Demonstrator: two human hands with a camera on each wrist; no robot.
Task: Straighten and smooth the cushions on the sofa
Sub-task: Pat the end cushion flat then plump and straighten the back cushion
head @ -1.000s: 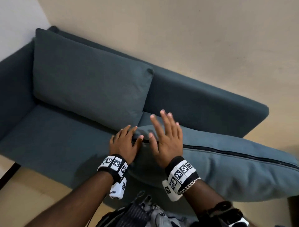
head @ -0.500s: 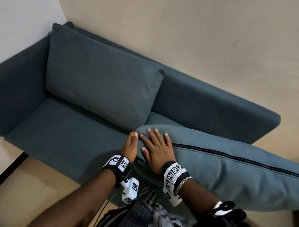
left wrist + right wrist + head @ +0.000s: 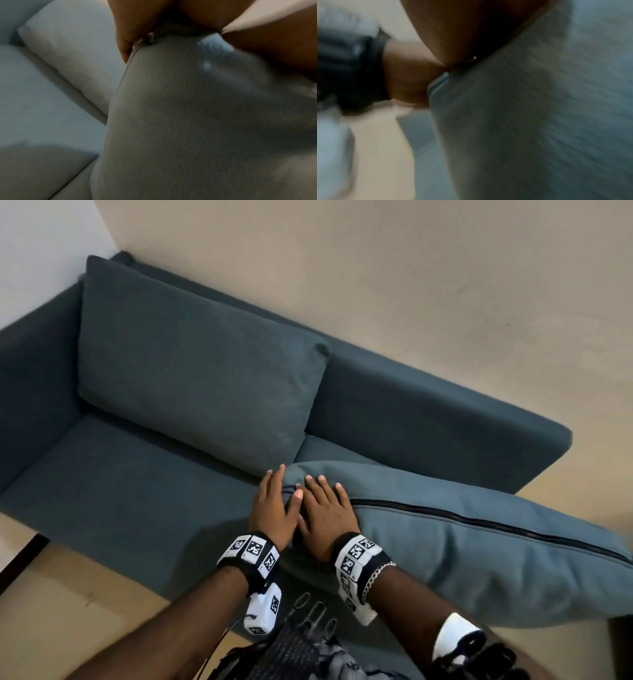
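Observation:
A teal sofa (image 3: 428,412) stands against the wall. One back cushion (image 3: 191,378) leans upright at its left. A second teal cushion (image 3: 479,542) with a black zipper along its edge stands on the seat's front right, overhanging the sofa's end. My left hand (image 3: 270,505) lies flat against that cushion's left end, fingers straight. Beside it my right hand (image 3: 325,508) presses flat on the cushion's top near the zipper's start, its thumb touching my left hand. The left wrist view shows the cushion (image 3: 188,121) close up; the right wrist view of the cushion (image 3: 530,121) is blurred.
The sofa's seat (image 3: 113,491) lies bare at the left, below the upright cushion. A beige wall (image 3: 411,285) runs behind the sofa, and beige floor (image 3: 68,611) shows in front. A dark sofa leg (image 3: 20,556) stands at the lower left.
Both hands slid back along the cushion's left end and came together. My right hand's spread, raised fingers came down flat on the cushion; my left hand turned against its end.

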